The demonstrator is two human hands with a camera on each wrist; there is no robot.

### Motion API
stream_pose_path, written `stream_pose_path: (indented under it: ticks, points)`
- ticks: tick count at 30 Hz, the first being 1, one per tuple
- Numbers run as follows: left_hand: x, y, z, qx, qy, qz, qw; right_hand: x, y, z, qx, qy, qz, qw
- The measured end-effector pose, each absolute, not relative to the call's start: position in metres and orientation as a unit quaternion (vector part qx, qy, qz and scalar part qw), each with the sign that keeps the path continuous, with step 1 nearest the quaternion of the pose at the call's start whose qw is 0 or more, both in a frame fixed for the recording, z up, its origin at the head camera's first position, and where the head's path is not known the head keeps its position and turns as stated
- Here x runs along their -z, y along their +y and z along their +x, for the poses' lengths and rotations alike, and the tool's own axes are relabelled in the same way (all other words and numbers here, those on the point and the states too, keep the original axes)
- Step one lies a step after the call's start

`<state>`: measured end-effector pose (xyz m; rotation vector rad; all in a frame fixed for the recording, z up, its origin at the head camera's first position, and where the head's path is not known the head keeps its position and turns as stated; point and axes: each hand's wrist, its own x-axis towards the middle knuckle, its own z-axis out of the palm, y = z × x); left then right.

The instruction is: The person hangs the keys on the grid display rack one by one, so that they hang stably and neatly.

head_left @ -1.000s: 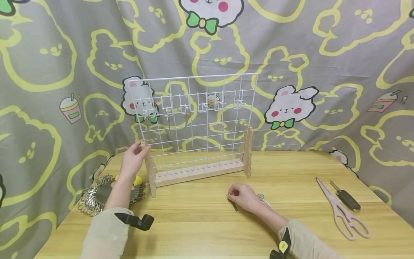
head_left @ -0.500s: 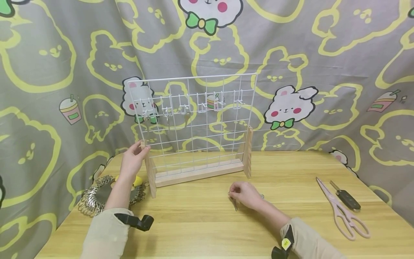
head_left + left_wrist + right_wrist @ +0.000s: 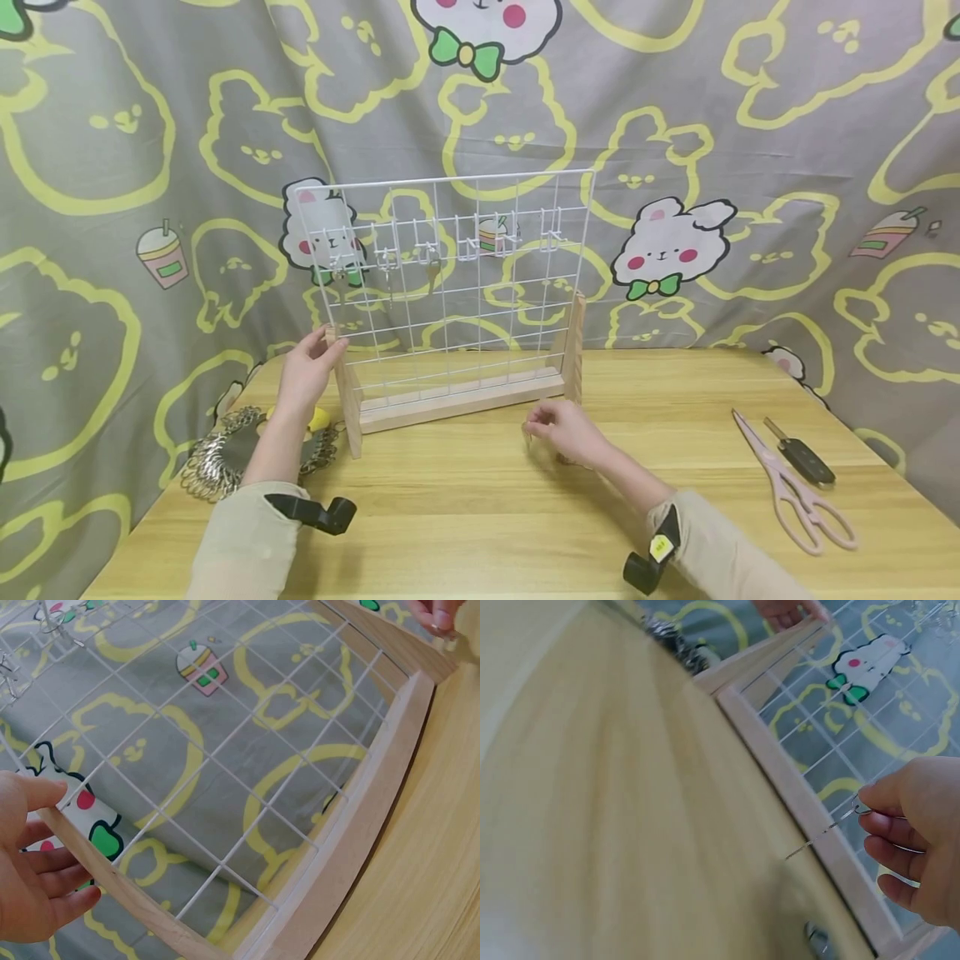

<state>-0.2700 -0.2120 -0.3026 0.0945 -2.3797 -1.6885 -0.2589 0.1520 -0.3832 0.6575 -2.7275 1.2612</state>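
Note:
My left hand (image 3: 306, 371) pinches the top of the left wooden post (image 3: 348, 400) of a white wire grid rack (image 3: 465, 333). In the right wrist view, my right hand (image 3: 919, 840) pinches the small ring of a thin metal key (image 3: 821, 834) between thumb and forefinger. That key hangs over the table in front of the rack's wooden base (image 3: 465, 403). White hooks (image 3: 468, 247) line the upper grid; keys such as this one (image 3: 433, 271) hang from several on the left. Part of another metal item (image 3: 820, 939) shows on the table in the right wrist view.
A bundle of metal rings (image 3: 210, 462) with a yellow item (image 3: 318, 418) lies left of the rack, partly behind my left forearm. Pink scissors (image 3: 787, 483) and a black car key (image 3: 806, 462) lie on the right. A patterned curtain (image 3: 675, 158) hangs behind the table (image 3: 420, 533).
My right hand has lifted the key off the table and moved slightly toward the rack. My left hand stays on the post.

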Motion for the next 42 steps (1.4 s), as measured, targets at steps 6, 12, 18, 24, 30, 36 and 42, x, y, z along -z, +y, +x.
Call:
stream_pose_path:
  ticks: [6,12,18,24,30,36,42]
  points:
    - [0.303,-0.212,-0.27,0.578,-0.808,0.031,0.111,0.366,0.144,-0.266,-0.428,-0.875,0.222,0.045]
    - [0.303,-0.212,-0.27,0.576,-0.809,0.028,0.11,0.342,0.139,-0.275,-0.436,-0.87,0.222,0.059]
    - [0.303,-0.211,-0.27,0.58,-0.807,0.027,0.111,0.314,0.135,-0.283,-0.44,-0.864,0.229,0.085]
    - [0.303,-0.212,-0.27,0.579,-0.807,0.028,0.11,0.29,0.13,-0.286,-0.431,-0.863,0.244,0.099]
    - [0.303,-0.212,-0.27,0.577,-0.809,0.027,0.11,0.268,0.123,-0.287,-0.414,-0.865,0.255,0.121]
    - [0.302,-0.212,-0.27,0.578,-0.808,0.024,0.113,0.252,0.117,-0.288,-0.42,-0.861,0.255,0.132]
    - [0.301,-0.212,-0.27,0.581,-0.806,0.024,0.11,0.235,0.11,-0.288,-0.432,-0.848,0.262,0.159]
